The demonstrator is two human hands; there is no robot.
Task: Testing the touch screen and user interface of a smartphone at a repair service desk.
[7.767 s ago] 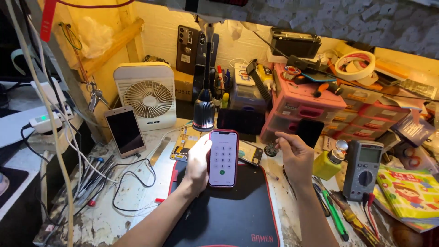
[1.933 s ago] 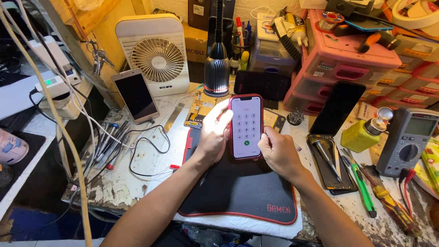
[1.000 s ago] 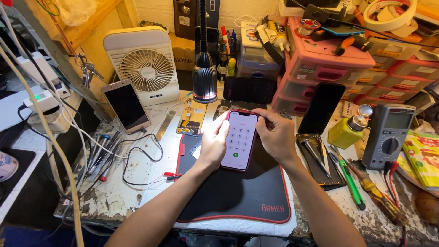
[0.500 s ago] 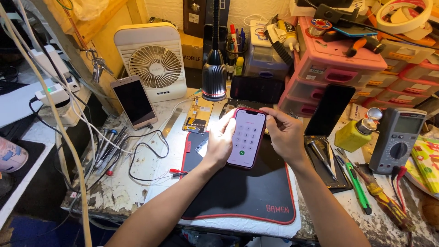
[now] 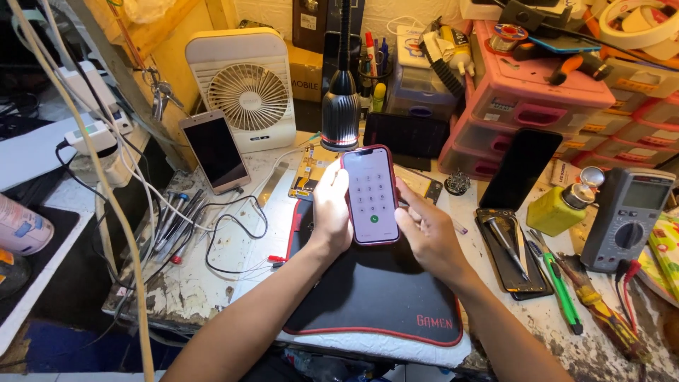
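The phone (image 5: 371,196) stands over the mat (image 5: 368,297), left hand (image 5: 331,212) at its nine o'clock, right hand (image 5: 428,237) at four; fan (image 5: 244,88) at ten, multimeter (image 5: 626,219) at three, lamp (image 5: 341,106) at twelve
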